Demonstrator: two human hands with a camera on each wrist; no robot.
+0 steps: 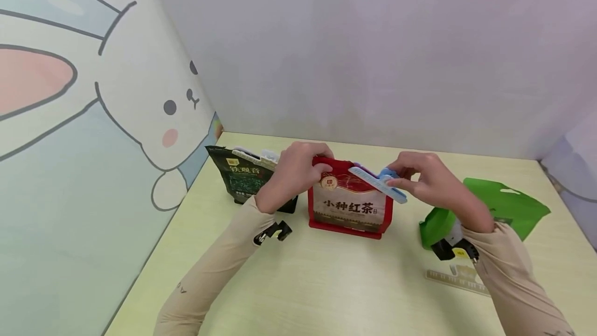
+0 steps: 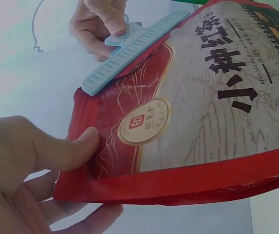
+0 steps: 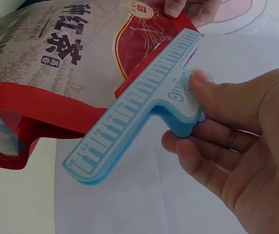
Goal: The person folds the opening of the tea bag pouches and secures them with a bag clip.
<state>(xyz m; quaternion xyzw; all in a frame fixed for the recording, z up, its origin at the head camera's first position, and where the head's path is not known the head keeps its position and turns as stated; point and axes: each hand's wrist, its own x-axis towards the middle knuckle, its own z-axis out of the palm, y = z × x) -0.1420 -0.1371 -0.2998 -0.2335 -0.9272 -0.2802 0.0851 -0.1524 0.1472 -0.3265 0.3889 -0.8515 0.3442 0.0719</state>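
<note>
A red tea bag point(image 1: 347, 211) with a pale label stands upright on the table in the middle of the head view. My left hand point(image 1: 300, 172) pinches its upper left corner, thumb on the front near the round gold emblem point(image 2: 144, 122). A light blue sealing clip point(image 3: 124, 117), printed with piano keys, lies slanted over the bag's top edge on the right, its lower end sticking out past the side. My right hand point(image 1: 426, 179) pinches the clip's handles between thumb and fingers. Whether its jaws press fully on the bag I cannot tell.
At the left stands a dark green tea bag point(image 1: 244, 178) with a whitish clip point(image 1: 254, 157) on top. A bright green bag point(image 1: 513, 204) lies at the right, partly behind my right forearm. A beige clip point(image 1: 457, 280) lies nearer. Walls bound the table.
</note>
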